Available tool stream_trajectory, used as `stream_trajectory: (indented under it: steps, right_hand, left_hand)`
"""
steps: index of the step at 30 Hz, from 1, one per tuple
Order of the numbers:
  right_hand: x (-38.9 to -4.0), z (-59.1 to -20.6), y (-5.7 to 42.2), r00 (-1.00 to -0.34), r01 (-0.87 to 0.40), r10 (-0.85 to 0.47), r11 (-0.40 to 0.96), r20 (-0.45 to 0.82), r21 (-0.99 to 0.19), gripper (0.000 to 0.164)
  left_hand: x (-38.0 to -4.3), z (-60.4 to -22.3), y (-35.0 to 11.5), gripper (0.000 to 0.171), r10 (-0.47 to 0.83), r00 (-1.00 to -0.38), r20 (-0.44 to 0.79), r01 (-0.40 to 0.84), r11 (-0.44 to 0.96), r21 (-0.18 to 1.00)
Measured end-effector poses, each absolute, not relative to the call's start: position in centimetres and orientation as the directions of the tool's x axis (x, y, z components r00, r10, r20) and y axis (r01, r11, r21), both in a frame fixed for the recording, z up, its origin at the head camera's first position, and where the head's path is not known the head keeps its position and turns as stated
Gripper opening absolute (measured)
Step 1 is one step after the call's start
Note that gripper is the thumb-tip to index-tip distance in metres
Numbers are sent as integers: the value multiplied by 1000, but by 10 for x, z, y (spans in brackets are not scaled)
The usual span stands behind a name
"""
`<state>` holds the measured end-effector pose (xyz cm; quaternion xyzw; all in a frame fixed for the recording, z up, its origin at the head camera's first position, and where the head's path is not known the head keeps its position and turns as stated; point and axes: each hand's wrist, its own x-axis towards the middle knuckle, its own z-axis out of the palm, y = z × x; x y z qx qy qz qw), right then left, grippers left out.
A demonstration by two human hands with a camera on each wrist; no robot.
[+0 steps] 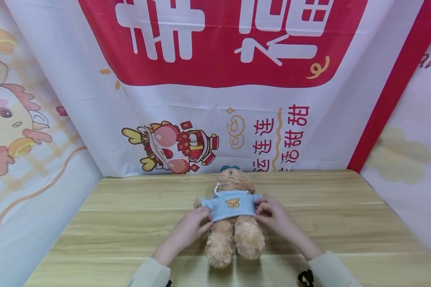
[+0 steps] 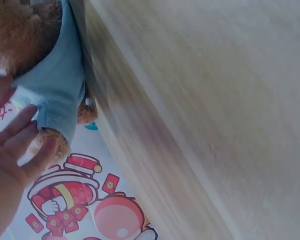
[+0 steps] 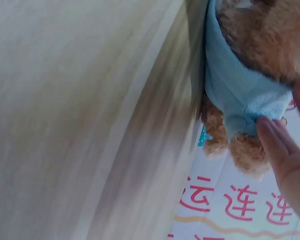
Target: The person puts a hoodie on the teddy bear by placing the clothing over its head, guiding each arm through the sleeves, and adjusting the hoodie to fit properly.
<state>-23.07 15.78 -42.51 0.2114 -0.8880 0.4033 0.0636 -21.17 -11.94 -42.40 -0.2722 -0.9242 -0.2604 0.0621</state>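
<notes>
A light-brown plush teddy bear (image 1: 249, 239) lies on the wooden table, its head towards the back and its legs towards me. It wears a light-blue hoodie (image 1: 220, 207) with a bear-face patch and a white cord. My left hand (image 1: 190, 225) touches the hoodie's left side, its fingertips by the sleeve and the thumb near the hem. On the opposite side, my right hand (image 1: 278, 217) rests its fingertips at the other sleeve, thumb beside the hem. Both wrist views show the fingers fairly straight against the blue sleeve (image 2: 57, 115), with a furry paw (image 3: 247, 152) poking out below.
The wood-grain table (image 1: 129, 223) meets a white-and-red printed cloth (image 1: 215, 97) right behind the bear's head. Patterned sheets (image 1: 39, 159) hang at both sides. A teal dotted piece (image 1: 230, 168) sits by the bear's head.
</notes>
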Motion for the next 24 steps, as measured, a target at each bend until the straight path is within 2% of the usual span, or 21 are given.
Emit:
stream_trajectory:
  steps: [7,12,18,24]
  right_hand:
    - [-230,-421,170,-870,-426,-456,498,189,-756,16]
    - [-232,-419,175,-874,-420,-450,511,183,-750,20]
    - [-240,-412,180,-929,-352,-307,549,209,-758,24]
    - [-256,-398,185,-956,-283,-121,621,267,-731,26]
  left_hand:
    - [-211,-420,-128,4,531,-836,138,506,650,567]
    - [-210,-417,-131,11,512,-849,128,478,643,598]
    - [-211,-416,-128,13,445,-874,197,463,638,615]
    - [-222,-408,-122,11,212,-919,332,384,672,634]
